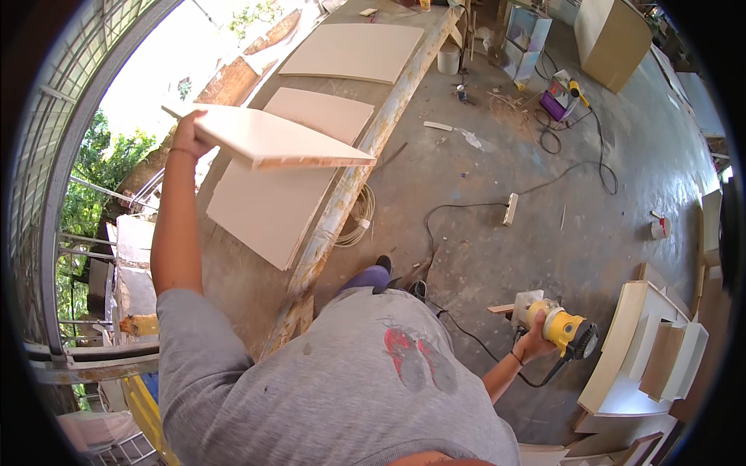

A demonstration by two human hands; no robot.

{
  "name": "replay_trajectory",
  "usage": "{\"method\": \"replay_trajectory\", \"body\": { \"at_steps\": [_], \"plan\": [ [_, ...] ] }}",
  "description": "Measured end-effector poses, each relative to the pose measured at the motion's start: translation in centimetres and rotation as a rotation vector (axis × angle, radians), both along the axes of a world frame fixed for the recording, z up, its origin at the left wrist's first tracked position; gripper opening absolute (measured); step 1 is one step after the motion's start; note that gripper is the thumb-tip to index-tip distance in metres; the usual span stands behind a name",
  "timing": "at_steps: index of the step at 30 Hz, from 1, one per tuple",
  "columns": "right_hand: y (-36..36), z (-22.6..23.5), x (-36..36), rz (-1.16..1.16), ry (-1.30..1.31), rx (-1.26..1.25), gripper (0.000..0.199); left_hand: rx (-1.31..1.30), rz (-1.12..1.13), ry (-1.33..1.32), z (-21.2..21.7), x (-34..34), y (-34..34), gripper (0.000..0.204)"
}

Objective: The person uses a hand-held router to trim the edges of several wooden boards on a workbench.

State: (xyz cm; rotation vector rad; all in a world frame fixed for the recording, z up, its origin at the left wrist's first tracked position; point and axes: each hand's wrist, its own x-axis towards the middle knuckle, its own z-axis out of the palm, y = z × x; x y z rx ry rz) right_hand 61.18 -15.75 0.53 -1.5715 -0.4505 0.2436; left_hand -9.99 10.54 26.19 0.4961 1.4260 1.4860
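Note:
My left hand [191, 137] grips one edge of a white board [272, 140] with a raw brown edge and holds it tilted above the workbench [322, 241]. Under it lie more flat white panels [260, 206], partly covered by the raised one, and another panel [353, 48] lies farther along the bench. Out to the right, over the floor, my right hand [533, 342] is wrapped around a yellow and black trim router [561, 326] with a pale base. Its black cord hangs down and runs along the floor.
A power strip [510, 210] on a black cable lies on the floor, with a coil of pale hose [359, 221] beside the bench. White wooden box pieces [641, 349] stand at the right. A purple machine [558, 99] and a large cabinet [612, 43] stand farther off.

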Motion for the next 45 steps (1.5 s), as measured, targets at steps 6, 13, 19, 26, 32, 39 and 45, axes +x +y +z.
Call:
{"method": "replay_trajectory", "body": {
  "at_steps": [6, 13, 19, 26, 32, 39, 45],
  "plan": [
    [0.4, 0.1, 0.5, -0.095, 0.031, -0.008, 0.070, -0.007, 0.030, 0.111, -1.5, -1.3, -3.8, 0.035],
    [4.2, 0.3, 2.0, -0.154, -0.114, -0.008, 0.073, 0.161, -0.032, 0.034, -0.6, 0.1, -2.4, 0.031],
    [9.6, 2.1, 0.2, -0.190, -0.149, 0.016, 0.071, 0.353, 0.140, -0.071, -8.1, 1.9, 10.1, 0.034],
    [12.5, 3.3, 0.3, -0.216, -0.250, -0.010, 0.068, 0.505, 0.147, -0.407, -17.0, 6.6, 29.8, 0.021],
    [13.2, 6.4, -1.9, -0.270, -0.341, -0.144, 0.068, 0.497, 0.117, -0.626, -22.7, 8.4, 38.4, 0.026],
    [15.7, 8.0, -2.9, -0.285, -0.385, -0.196, 0.063, 0.396, 0.184, -0.648, -26.1, 10.2, 40.7, 0.022],
    [18.4, 8.3, -2.8, -0.219, -0.339, -0.124, 0.066, 0.327, 0.305, -0.470, -29.4, 9.4, 41.5, 0.032]
  ]
}}
